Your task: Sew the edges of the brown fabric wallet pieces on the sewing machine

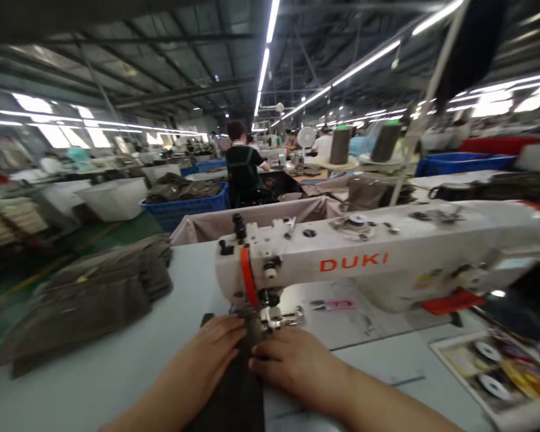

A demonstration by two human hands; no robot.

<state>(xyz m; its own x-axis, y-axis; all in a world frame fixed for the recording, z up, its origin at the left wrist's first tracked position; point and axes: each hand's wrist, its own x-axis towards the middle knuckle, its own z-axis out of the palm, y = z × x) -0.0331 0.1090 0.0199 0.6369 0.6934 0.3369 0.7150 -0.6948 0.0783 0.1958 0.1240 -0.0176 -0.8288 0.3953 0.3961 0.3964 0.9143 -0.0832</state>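
A strip of dark brown-grey fabric [239, 393] runs up the table to the needle area of a white sewing machine [297, 252] marked DUKI. My left hand [213, 345] lies on the left part of the fabric, its fingers stretched toward the needle area. At the right edge, just below the metal presser foot parts [279, 318], my right hand [292, 363] has its fingers curled and closed on the fabric. The needle itself cannot be made out. Pink-handled thread snips [333, 305] rest on the machine bed behind my right hand.
Folded dark fabric pieces [103, 288] are piled on the table's left side. A tray [490, 378] with bobbins stands at the right. Beyond the machine are a blue basket [184, 207] full of fabric, thread cones [341, 146] and a seated person [243, 156].
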